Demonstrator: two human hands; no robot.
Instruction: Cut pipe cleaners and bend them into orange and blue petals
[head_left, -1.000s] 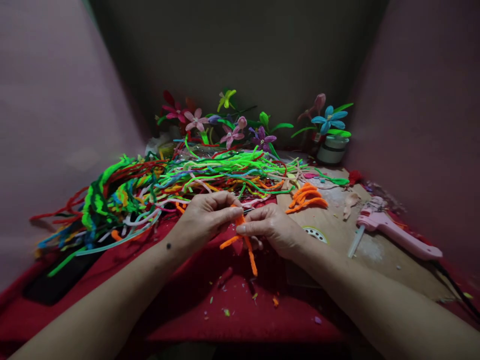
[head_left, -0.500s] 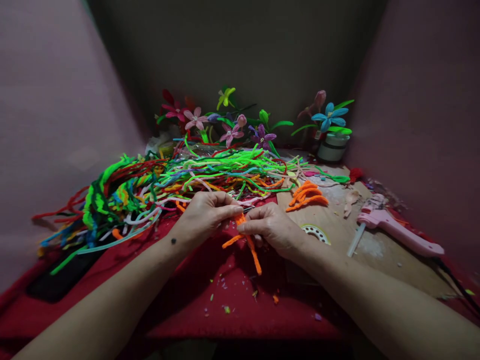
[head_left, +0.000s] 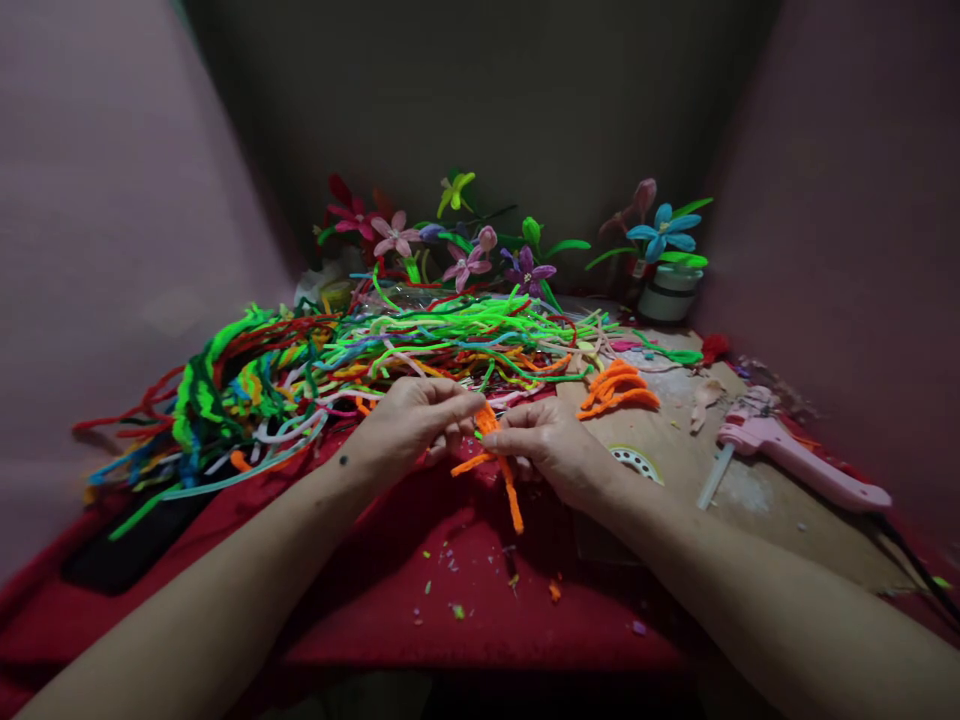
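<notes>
Fingers [head_left: 459, 406] of left hand [head_left: 401, 420] and right hand [head_left: 555, 445] pinched orange fuzzy strands [head_left: 510, 482], which trailed below, small scraps [head_left: 458, 611] littered red cloth [head_left: 360, 610], dark wall [head_left: 480, 90] stood behind

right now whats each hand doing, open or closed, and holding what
Left hand: closed, pinching the upper end of the orange fuzzy piece.
Right hand: closed, pinching the same piece lower down.

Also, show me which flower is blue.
The open flower farthest right, above the pale container; the other open flowers are pink, red, purple or yellow.
</notes>
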